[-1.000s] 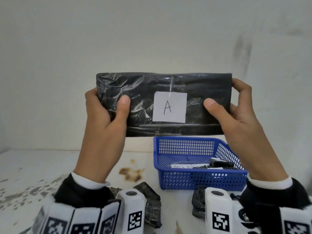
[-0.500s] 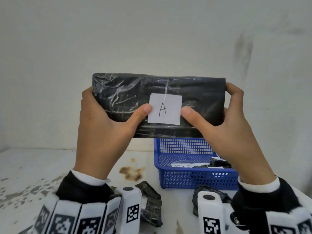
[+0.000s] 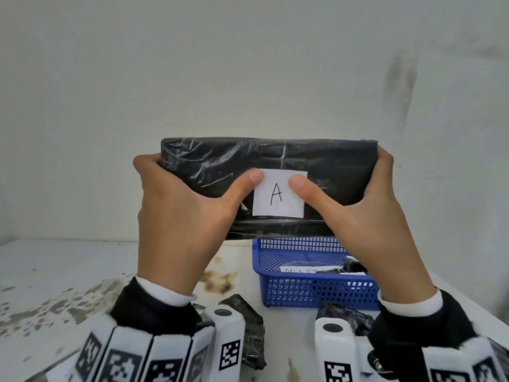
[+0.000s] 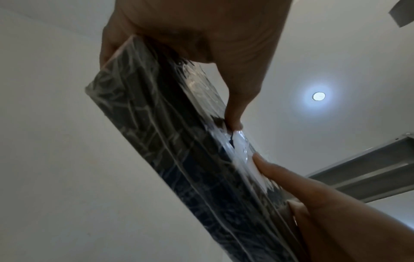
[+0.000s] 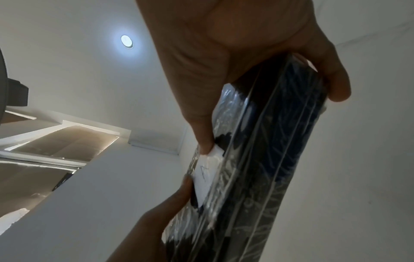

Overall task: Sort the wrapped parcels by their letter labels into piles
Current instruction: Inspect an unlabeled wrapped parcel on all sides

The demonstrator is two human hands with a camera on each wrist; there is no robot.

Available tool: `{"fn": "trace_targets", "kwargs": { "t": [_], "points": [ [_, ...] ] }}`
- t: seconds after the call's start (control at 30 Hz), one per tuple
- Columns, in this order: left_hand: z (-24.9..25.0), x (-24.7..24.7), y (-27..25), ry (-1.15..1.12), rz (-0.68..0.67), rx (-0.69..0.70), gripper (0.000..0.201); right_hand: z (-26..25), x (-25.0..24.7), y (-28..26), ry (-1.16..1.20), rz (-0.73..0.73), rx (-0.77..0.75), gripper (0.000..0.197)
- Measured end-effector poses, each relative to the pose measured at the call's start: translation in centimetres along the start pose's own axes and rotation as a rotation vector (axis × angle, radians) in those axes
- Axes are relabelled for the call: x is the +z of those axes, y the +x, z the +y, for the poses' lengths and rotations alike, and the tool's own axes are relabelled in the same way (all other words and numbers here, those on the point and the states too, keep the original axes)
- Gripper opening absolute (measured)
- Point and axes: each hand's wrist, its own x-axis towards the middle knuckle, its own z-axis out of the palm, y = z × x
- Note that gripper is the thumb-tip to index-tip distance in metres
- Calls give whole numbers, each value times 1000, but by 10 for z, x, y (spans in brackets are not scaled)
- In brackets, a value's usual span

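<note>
Both hands, left hand (image 3: 181, 216) and right hand (image 3: 369, 216), grip A-labelled parcel (image 3: 325, 164) aloft (unplaced); black parcels (image 3: 248, 326) on table unsorted.

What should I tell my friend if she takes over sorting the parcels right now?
Left hand: grips the left end of the black parcel, thumb at the edge of its paper label.
Right hand: grips the right end, thumb on the label's other edge.
The parcel is held up in the air, label reading "A", above the blue basket.
Other black parcels lie on the table near the wrists; the basket holds more items.
Done: the label is read.
Left: put this one with the A pile, then sort the rest. No piles are visible here.
</note>
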Motion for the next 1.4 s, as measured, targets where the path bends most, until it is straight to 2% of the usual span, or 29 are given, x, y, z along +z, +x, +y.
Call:
{"fn": "trace_targets", "kwargs": {
  "t": [0.13,0.27,0.37,0.47,0.63,0.77,0.87,1.07,1.2,1.4],
  "points": [
    [-1,0,0,-19,9,-3,74,-1,-1,0,39,21,0,82],
    [-1,0,-1,-33,11,26,85,-1,-5,1,50,28,5,71],
    [-2,1,-2,-47,9,47,82,2,-7,3,47,33,-6,69],
    [-4,2,-3,-71,-9,46,69,4,-9,6,56,37,-10,66],
    [-7,-1,1,-114,11,50,43,9,-11,10,112,10,19,36],
    [-8,-3,4,-134,28,48,22,8,-11,10,130,-22,51,30],
    [-9,-3,5,-140,29,43,15,7,-12,9,117,-34,70,27],
    [-6,-2,1,-109,18,38,21,1,-10,6,108,-17,78,38],
    [-1,-1,-1,-52,-5,-11,53,-1,-7,2,67,12,49,51],
    [8,-3,-4,1,4,-47,78,-6,-1,-3,44,14,36,65]
  ]
}}
